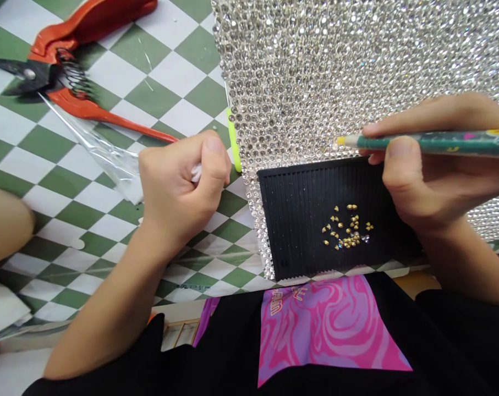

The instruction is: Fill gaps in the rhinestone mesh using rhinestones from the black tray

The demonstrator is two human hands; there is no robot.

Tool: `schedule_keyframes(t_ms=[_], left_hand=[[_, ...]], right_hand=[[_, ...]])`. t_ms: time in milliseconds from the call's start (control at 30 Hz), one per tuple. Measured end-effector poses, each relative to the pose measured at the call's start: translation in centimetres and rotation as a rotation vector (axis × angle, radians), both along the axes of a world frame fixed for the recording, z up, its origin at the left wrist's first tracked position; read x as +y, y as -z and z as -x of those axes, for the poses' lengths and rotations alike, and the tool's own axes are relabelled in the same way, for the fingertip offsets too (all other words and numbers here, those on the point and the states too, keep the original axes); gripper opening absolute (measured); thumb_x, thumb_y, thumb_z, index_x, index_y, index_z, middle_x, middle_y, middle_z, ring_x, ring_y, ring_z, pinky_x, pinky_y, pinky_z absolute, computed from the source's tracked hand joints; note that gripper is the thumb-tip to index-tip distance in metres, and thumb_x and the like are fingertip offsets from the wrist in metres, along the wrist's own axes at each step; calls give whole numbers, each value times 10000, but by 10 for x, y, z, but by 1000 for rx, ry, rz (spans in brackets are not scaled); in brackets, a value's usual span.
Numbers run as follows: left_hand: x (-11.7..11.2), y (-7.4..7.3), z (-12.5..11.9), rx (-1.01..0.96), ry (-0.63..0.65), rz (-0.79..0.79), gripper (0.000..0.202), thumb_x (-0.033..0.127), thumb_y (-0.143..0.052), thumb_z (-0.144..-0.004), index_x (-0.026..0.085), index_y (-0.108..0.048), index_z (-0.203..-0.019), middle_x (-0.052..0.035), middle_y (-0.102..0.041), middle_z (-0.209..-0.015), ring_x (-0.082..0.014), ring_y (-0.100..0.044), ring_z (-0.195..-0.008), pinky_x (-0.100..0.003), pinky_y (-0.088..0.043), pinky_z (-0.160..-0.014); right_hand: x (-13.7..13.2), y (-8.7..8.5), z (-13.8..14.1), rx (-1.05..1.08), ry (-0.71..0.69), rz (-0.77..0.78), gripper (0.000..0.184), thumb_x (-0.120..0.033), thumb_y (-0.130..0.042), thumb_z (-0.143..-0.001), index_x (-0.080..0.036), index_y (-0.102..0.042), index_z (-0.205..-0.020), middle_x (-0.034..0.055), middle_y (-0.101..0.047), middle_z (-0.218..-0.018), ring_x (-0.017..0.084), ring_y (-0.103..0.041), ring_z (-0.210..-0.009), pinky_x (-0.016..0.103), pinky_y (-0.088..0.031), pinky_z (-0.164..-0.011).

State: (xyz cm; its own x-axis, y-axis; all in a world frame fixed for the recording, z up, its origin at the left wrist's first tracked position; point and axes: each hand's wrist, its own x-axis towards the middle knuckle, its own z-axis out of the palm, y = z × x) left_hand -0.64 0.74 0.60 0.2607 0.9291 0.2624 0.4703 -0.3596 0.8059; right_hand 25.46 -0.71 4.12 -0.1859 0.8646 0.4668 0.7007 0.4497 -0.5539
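My right hand [434, 165] grips a green patterned pencil [439, 144] with a pale yellowish tip. That tip is at the rhinestone-covered sheet [356, 66], just above the black ridged tray [302, 220]; whether it touches a stone I cannot tell. Loose gold-backed rhinestones [350, 239] lie scattered in the tray, which rests on the lower part of the sheet. My left hand [183, 187] is closed in a fist left of the sheet. A bit of something white shows between its thumb and fingers, too hidden to name.
Red-handled pliers [76, 104] with a spring lie at the upper left, over a clear plastic bag [109, 159]. A yellow-green object [233, 140] sticks out at the sheet's left edge. Below everything is a green-and-white checked tablecloth [158, 77]. Part of another person's limb [5, 225] seems to show at far left.
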Motion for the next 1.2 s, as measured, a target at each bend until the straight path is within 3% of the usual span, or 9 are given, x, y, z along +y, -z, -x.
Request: schedule_keyframes(t_ms=[133, 267, 367, 867, 1067, 1200], left_hand=[[0, 0, 1, -4, 12, -4, 471, 241, -393, -996, 167, -452, -534, 70, -418, -437, 11, -350, -381, -156, -255, -397], [0, 0, 1, -12, 11, -6, 481, 255, -392, -999, 168, -448, -530, 68, -422, -436, 6, -353, -376, -165, -260, -396], [1, 0, 0, -7, 1, 2, 488, 279, -392, -1000, 171, -446, -527, 66, -425, -436, 4, -351, -376, -168, -262, -399], [1, -1, 0, -16, 5, 6, 468, 240, -403, -989, 166, -452, -530, 67, -428, -440, 9, -352, -385, -165, -261, -401], [0, -1, 0, -6, 11, 8, 470, 245, -400, -998, 171, -455, -537, 65, -429, -443, 4, -353, -388, -178, -259, -396], [-1, -1, 1, 19, 3, 11, 466, 226, -380, -1000, 169, -450, -543, 72, -421, -452, 15, -350, -398, -157, -256, -411]], right_hand=[[1, 1, -1, 8, -60, -16, 120, -142, -641, -820, -244, -683, -867, -94, -717, -840, 57, -649, -700, 210, -558, -667], [1, -3, 1, 3, -88, 117, 132, -170, -622, -851, -253, -691, -927, -85, -725, -894, 86, -668, -739, 252, -570, -710], [0, -6, 3, 9, -69, 181, 125, -199, -593, -887, -251, -694, -938, -87, -720, -909, 67, -667, -751, 216, -566, -717], [3, -3, 2, 27, -115, 116, 109, -184, -607, -888, -236, -684, -944, -57, -729, -899, 100, -685, -744, 255, -592, -685], [4, -4, 0, 6, -93, 127, 141, -152, -615, -879, -256, -684, -942, -49, -732, -909, 105, -686, -750, 254, -596, -715], [4, -2, -1, -35, -150, 96, 145, -148, -619, -861, -222, -678, -971, -69, -722, -944, 93, -680, -828, 254, -562, -777]])
